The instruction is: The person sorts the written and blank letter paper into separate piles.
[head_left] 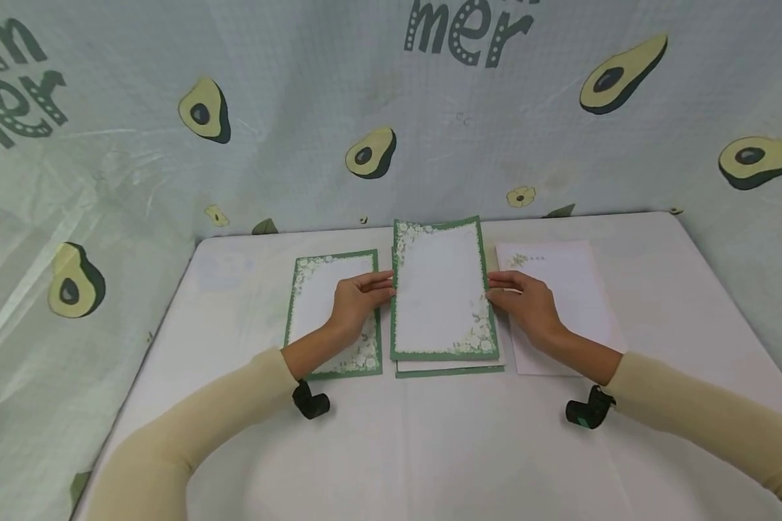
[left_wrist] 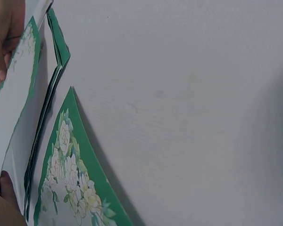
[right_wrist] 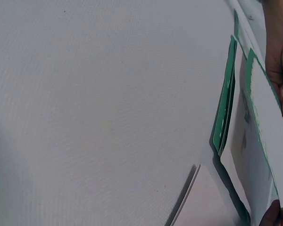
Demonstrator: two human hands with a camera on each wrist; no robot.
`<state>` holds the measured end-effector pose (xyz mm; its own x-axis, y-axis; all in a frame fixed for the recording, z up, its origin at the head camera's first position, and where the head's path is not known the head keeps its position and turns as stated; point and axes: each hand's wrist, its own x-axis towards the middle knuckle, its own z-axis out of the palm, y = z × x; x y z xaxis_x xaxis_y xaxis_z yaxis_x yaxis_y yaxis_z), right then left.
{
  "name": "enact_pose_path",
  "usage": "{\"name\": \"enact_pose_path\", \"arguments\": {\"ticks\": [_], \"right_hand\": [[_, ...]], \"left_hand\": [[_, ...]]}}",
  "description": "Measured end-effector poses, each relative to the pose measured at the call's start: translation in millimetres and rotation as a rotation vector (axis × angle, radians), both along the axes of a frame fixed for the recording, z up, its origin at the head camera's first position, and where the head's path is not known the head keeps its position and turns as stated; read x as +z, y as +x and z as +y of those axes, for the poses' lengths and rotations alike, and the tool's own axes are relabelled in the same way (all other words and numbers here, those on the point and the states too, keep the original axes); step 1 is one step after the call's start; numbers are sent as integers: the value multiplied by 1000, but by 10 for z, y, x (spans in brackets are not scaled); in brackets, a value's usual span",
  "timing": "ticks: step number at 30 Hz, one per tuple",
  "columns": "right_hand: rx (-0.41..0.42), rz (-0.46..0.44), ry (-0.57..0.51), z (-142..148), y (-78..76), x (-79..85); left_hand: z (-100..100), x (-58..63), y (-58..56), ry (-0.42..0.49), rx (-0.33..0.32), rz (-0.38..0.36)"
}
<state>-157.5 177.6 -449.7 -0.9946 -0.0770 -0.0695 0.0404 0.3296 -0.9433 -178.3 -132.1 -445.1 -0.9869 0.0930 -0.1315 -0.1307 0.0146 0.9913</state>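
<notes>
Both hands hold a green-bordered floral paper sheet [head_left: 439,289] by its long sides. My left hand [head_left: 357,304] pinches its left edge between thumb and fingers, and my right hand [head_left: 528,300] pinches the right edge. Beneath it lies a stack of sheets [head_left: 452,370], green-edged with white showing between; the wrist views show the held sheet raised over this stack. Under the left forearm is another green-bordered floral sheet [head_left: 319,289]. A pale pink sheet [head_left: 563,275] with a small floral print lies partly under the right hand.
The sheets lie in a row on a white-covered table [head_left: 378,449]. Behind and to the left hangs a pale curtain [head_left: 287,87] printed with avocados and letters. A small black wrist camera [head_left: 310,401] sits at the left cuff, another black camera [head_left: 589,409] at the right.
</notes>
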Motion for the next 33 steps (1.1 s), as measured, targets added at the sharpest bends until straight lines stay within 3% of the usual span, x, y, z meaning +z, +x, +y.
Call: {"name": "enact_pose_path", "arguments": {"ticks": [33], "right_hand": [[23,5,-46,-136,-3,23]], "left_hand": [[-146,-6,35,16,17,-44]]}}
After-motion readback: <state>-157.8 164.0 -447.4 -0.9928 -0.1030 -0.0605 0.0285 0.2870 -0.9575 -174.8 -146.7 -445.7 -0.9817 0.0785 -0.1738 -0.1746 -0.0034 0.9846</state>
